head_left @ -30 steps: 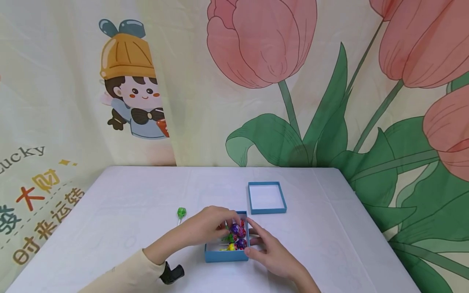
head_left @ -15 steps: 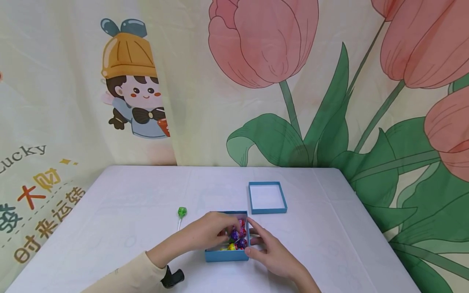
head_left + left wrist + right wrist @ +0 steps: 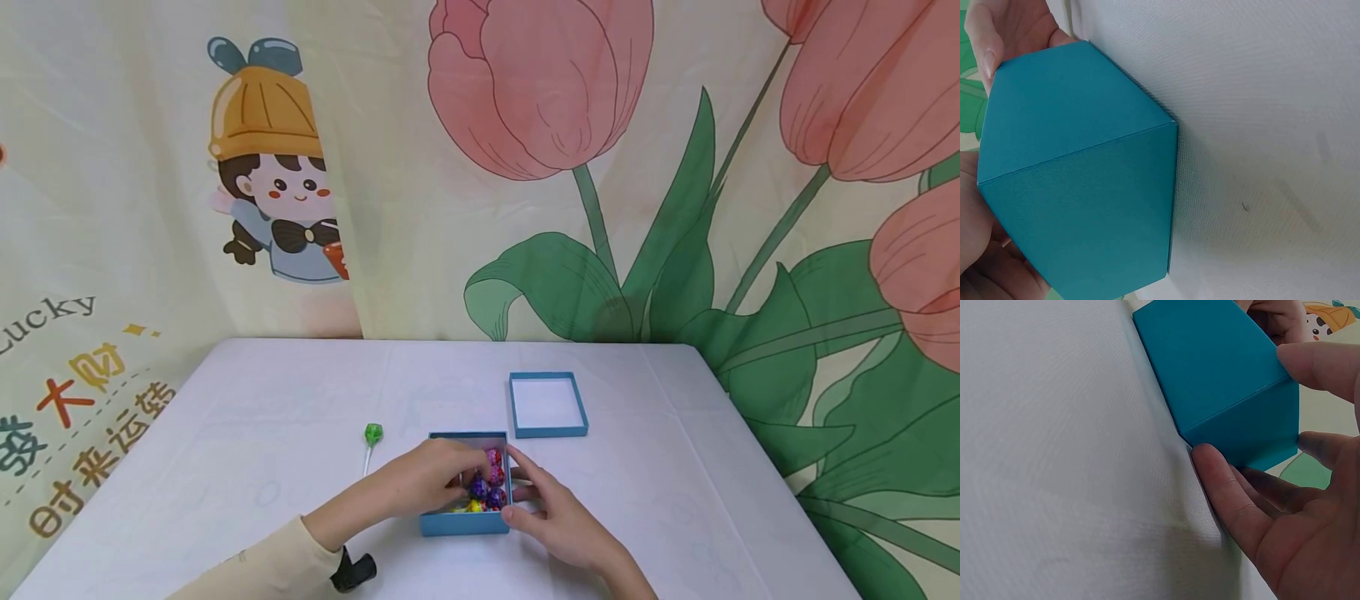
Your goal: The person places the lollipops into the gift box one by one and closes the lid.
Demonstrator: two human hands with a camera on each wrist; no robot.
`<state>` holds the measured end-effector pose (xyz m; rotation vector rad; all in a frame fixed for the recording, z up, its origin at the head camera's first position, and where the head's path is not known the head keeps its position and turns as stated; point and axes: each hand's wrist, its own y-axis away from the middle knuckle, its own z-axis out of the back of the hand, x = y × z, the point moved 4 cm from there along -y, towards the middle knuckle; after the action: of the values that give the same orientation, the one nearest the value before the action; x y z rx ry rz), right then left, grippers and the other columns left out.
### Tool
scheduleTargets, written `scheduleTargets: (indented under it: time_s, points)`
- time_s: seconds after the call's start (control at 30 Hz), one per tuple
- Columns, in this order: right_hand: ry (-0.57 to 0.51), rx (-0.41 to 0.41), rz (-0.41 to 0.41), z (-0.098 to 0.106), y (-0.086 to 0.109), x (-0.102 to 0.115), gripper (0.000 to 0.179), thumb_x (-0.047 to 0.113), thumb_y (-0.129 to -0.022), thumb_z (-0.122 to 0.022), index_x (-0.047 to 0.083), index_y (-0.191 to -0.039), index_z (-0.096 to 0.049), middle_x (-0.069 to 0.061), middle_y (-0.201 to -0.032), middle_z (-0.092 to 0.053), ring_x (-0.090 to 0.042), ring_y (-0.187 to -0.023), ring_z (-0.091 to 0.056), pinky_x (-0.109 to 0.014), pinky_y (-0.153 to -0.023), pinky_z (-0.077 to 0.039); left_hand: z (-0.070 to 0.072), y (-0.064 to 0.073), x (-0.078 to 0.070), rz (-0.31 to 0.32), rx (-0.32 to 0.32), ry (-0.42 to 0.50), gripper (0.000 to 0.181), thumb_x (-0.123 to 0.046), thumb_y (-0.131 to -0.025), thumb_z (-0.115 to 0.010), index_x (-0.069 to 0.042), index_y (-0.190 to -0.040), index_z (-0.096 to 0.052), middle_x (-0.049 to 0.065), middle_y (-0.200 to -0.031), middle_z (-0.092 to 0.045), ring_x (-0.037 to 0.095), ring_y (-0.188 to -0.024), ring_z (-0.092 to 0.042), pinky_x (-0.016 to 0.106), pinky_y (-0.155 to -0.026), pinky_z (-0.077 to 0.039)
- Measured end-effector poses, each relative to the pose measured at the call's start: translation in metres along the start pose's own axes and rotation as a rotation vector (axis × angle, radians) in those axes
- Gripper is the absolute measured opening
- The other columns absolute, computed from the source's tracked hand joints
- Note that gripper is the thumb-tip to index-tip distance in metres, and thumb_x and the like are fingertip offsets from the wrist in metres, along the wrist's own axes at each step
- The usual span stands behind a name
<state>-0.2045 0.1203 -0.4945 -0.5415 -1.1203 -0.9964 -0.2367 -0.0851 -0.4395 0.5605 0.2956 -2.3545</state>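
Note:
In the head view an uncovered blue box [image 3: 465, 524] holds several lollipops [image 3: 495, 497] in purple, yellow and red wrappers. My left hand [image 3: 435, 475] reaches over its left side, fingers bent down among the sweets. Hand and box wall hide those fingertips, so whether they pinch a lollipop is unclear. My right hand [image 3: 558, 521] rests against the right side, thumb at the near corner and fingers spread along the wall. In the right wrist view, fairly straight fingers [image 3: 1229, 494] touch the blue box [image 3: 1222, 369]. The left wrist view shows mostly the box's outer walls [image 3: 1085, 206].
A green lollipop [image 3: 372, 434] lies on the white tablecloth [image 3: 277, 433], left of the box. Behind the box to the right is a blue-rimmed lid [image 3: 549, 432], its white inside facing up. A black device [image 3: 354, 571] is strapped at the left wrist.
My left hand has dipped slightly deeper into the box and now covers the green lollipop seen there before. The right hand stays against the box.

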Motion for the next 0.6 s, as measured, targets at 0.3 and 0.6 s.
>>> scheduleTargets:
  time_s: [0.3,0.6]
  points:
    - [-0.002,-0.004,0.001,0.0004,0.0003,-0.0014,0.08,0.045,-0.104,-0.068,0.042,-0.169,-0.021,-0.013,-0.159,-0.049,-0.026,-0.131,-0.06,-0.039,-0.099,-0.057,0.0001,0.0002,-0.0022,-0.009,-0.006,-0.033,0.022,-0.003,-0.092,-0.082,-0.016,-0.108,-0.075,-0.01,-0.09,-0.069,0.003,-0.077,-0.057,0.016,-0.072,-0.053]
    - [0.0,-0.004,0.006,0.0004,-0.0008,-0.0022,0.08,0.045,-0.103,-0.068,0.042,-0.168,-0.022,-0.012,-0.159,-0.05,-0.024,-0.129,-0.061,-0.036,-0.097,-0.057,0.0015,0.0018,-0.0034,-0.004,0.023,-0.041,0.022,-0.001,-0.092,-0.082,-0.017,-0.106,-0.074,-0.008,-0.084,-0.068,0.002,-0.073,-0.054,0.015,-0.069,-0.051]
